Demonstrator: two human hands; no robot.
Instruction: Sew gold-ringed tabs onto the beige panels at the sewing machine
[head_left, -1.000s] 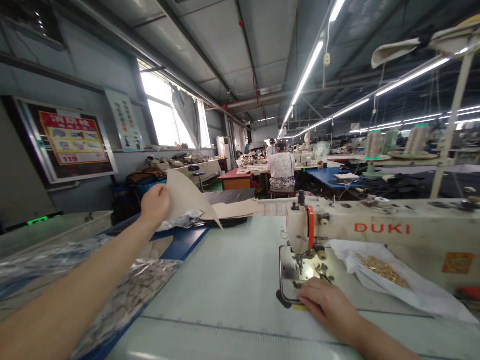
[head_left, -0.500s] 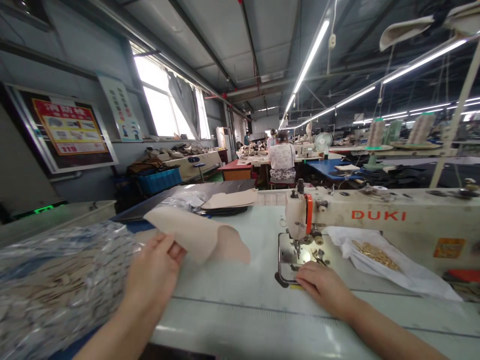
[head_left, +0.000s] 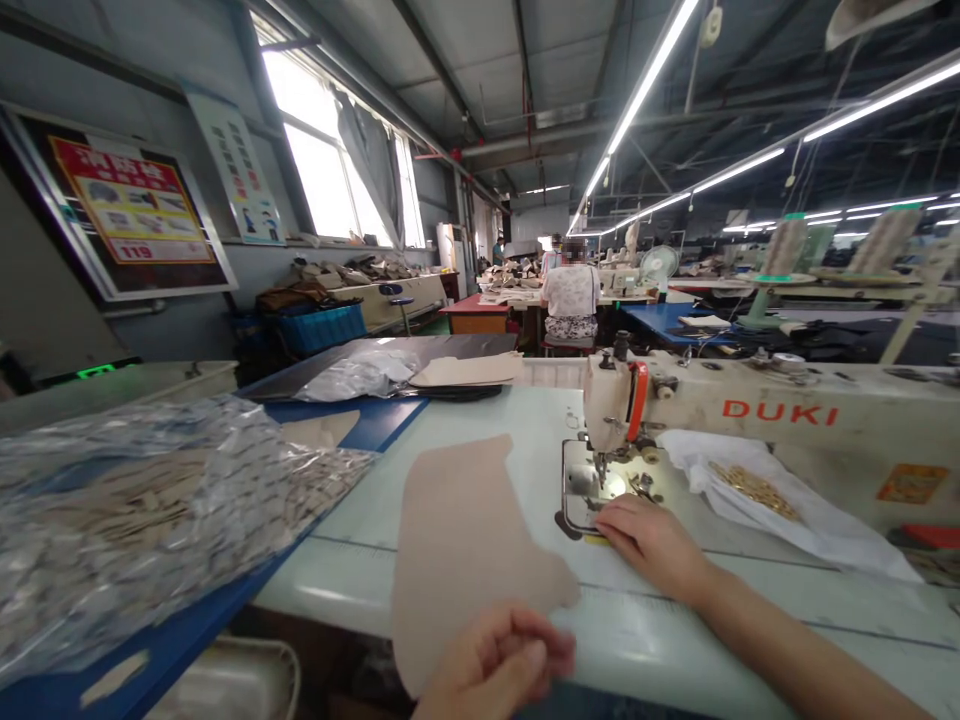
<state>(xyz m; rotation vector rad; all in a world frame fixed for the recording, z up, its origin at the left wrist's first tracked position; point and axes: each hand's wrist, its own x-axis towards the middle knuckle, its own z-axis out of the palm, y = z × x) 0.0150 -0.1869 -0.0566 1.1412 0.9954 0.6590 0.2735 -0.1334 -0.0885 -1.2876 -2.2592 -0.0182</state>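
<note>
1. While the right hand (head_left: 652,545) rests with bent fingers beside the sewing machine (head_left: 609,405), the left hand (head_left: 499,660) curls at the near end of the beige panel (head_left: 465,530); with palms hidden, I cannot tell whether either grips anything.
2. The panel lies left of the machine on the pale table (head_left: 341,575), presumably for easy reach.
3. Its long axis runs near to far, the near end overhanging, a side lobe pointing right.

The left hand (head_left: 501,655) overlaps the near end of a flat beige piece (head_left: 469,530) on the pale green desk (head_left: 356,500). The right hand (head_left: 656,550) rests near a sewing machine's needle (head_left: 602,468); farther right, gold-coloured parts (head_left: 752,490) lie on white cloth (head_left: 840,545). Crinkled clear plastic (head_left: 255,440) spreads left.
</note>
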